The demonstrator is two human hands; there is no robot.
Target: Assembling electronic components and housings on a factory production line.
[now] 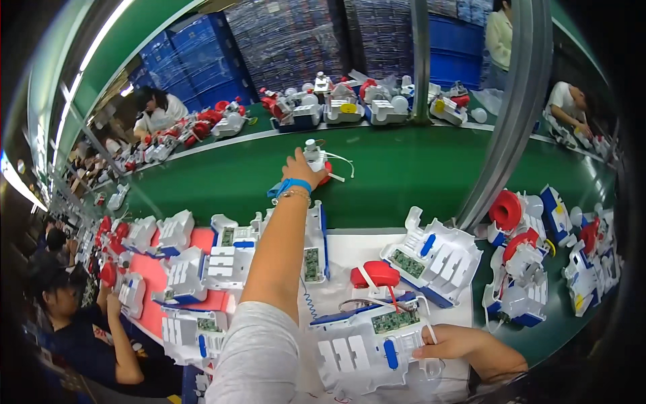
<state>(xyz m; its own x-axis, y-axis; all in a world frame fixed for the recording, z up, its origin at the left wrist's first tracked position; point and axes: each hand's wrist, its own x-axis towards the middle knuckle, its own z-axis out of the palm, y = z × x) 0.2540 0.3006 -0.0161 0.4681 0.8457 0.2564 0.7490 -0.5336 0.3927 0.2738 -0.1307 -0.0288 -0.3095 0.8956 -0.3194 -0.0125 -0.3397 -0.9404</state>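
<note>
My left arm stretches far across the green belt. At its end my left hand (302, 171), with a blue band at the wrist, is closed around a white plastic part (313, 156) with a red piece and a loose white strap. Near me, my right hand (461, 345) grips the right edge of a white plastic housing (363, 357) with a green circuit board (394, 322), battery-like slots and a blue oval piece. A red horn-shaped part (377, 274) with wires lies just behind it. A clear round piece under my right fingers is partly hidden.
Similar open housings (434, 259) stand around the white work surface and on a pink mat (148, 276) at left. Finished-looking red and white units (521, 262) crowd the right. A metal post (515, 121) rises beyond the belt (397, 175). A co-worker (74, 303) sits at left.
</note>
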